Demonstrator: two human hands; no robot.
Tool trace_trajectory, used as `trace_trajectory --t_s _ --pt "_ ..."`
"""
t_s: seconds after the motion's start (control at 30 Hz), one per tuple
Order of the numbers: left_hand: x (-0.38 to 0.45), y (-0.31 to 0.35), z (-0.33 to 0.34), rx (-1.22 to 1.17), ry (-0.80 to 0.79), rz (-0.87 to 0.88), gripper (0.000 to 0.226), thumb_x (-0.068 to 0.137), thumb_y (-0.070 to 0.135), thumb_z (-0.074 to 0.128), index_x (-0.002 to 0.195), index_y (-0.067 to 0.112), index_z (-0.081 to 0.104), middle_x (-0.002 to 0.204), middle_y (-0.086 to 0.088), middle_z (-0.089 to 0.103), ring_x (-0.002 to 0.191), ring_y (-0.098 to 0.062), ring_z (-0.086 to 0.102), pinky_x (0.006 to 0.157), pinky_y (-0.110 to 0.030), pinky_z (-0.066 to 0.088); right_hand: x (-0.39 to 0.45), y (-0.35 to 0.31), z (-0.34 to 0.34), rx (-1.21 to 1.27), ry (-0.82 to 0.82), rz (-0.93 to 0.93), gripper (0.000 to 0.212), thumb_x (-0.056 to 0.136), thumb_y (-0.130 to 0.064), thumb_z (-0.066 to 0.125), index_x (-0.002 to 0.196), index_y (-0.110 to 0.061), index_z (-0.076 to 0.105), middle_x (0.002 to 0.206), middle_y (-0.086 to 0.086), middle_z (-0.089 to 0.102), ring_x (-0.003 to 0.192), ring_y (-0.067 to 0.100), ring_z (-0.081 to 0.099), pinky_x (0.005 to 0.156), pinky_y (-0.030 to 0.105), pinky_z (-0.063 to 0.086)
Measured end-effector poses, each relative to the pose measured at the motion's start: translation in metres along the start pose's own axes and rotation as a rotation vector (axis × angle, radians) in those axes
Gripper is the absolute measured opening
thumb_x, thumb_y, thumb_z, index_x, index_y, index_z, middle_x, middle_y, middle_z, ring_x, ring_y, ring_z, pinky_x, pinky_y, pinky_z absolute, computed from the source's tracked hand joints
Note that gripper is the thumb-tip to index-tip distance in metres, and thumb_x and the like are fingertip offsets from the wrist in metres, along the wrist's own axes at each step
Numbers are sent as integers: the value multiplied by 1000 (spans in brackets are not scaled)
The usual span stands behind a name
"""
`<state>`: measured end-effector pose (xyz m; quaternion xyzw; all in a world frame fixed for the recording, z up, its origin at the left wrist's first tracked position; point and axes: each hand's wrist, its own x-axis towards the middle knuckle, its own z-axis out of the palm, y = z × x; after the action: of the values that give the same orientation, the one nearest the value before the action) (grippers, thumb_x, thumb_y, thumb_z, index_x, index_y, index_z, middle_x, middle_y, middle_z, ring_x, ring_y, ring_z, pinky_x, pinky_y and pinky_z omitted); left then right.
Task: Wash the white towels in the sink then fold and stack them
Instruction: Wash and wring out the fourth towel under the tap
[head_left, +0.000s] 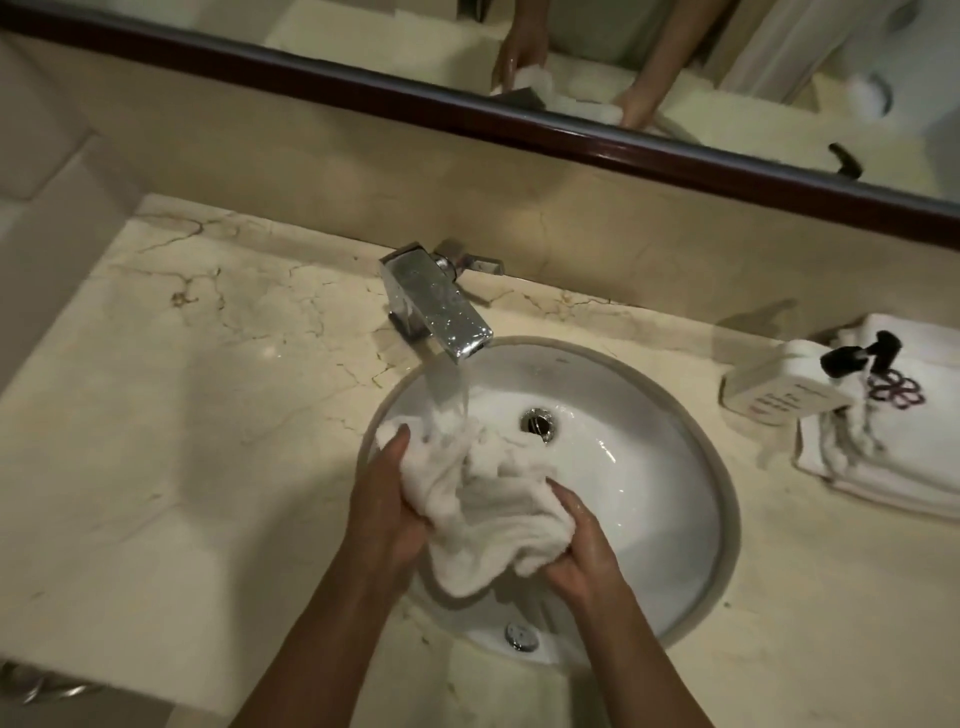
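I hold one towel (483, 499) bunched over the left half of the sink (649, 499), its far end under the stream from the tap (436, 306). My left hand (387, 499) grips the left side of the bundle, fingers curled round the cloth with the thumb on top. My right hand (576, 540) grips the near right edge, fingers closed into the folds.

Handling, as I judge it: the towel is soft and limp, and soaked cloth is heavy, sags and drips. It has no stiff edge. I take it by thick gathered folds, not by a single layer, and keep both hands on it while rubbing and wringing.

A folded towel (883, 457) lies on the surface (208, 364) at the right, with a dispenser (779, 384) on its left edge. Folding and stacking are not yet begun for the wet one.
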<state>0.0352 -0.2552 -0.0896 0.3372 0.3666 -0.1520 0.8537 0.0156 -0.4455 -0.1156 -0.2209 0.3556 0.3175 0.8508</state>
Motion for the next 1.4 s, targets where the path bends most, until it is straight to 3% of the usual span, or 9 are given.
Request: trace_trajectory --t_s 0.13,0.33,0.57,0.73,0.9,1.03,1.2,1.3,1.4 --pt "5 -4 6 -54 -150 -196 48 98 35 50 117 -5 68 121 -25 67 103 -32 70 81 -40 61 -13 -10 19 -109 -6 -227 41 84 -28 68 110 3 74 109 23 72 94 32 72 87 39 57" --pt "46 -4 29 407 132 182 39 98 40 57 122 11 68 109 -14 73 102 -29 70 94 -42 54 -19 -28 68 -779 66 -612 14 93 -16 67 101 -5 68 84 6 76 75 16 72 65 24 55" --pt "67 -15 57 844 164 237 40 99 53 47 115 21 67 105 -4 73 98 -23 69 89 -38 54 109 -34 86 -715 321 -517 24 104 -23 53 115 -3 61 99 13 71 94 27 70 79 35 57" --pt "98 8 43 752 196 130 32 104 11 48 132 -3 52 119 -18 63 115 -37 61 78 -28 50 116 -12 100 -948 288 -508 22 99 -22 53 105 -13 72 98 4 76 97 17 71 85 33 56" --pt "86 0 47 913 239 197 27 101 40 53 93 20 69 88 0 72 86 -17 69 80 -32 51 133 -30 98 -908 341 -586 31 96 -26 47 79 -15 71 79 8 74 75 21 68 69 37 53" --pt "112 18 41 1085 361 304 39 106 27 37 110 2 66 107 -20 70 105 -34 66 85 -32 46 130 0 103 -939 285 -517 24 99 -20 51 95 -15 74 92 1 77 86 11 70 81 34 55" --pt "70 2 37 1161 133 433 39 101 44 48 93 14 72 85 -2 74 81 -18 72 78 -34 57 126 -24 72 -1010 397 -608 20 105 -25 47 97 -14 63 88 -2 67 84 12 62 77 31 45" --pt "98 -11 19 1551 201 672 46 100 39 42 110 4 70 106 -14 70 101 -31 66 89 -34 51 138 -19 38 -1414 511 -752 36 105 -37 38 116 -7 56 97 6 60 91 22 54 81 41 45" --pt "137 -53 -10 1834 137 525 51 93 26 33 122 0 65 126 -25 61 118 -44 60 94 -50 52 158 1 -7 -1876 573 -880 40 91 -27 38 112 -1 61 108 21 58 98 38 55 79 45 42"
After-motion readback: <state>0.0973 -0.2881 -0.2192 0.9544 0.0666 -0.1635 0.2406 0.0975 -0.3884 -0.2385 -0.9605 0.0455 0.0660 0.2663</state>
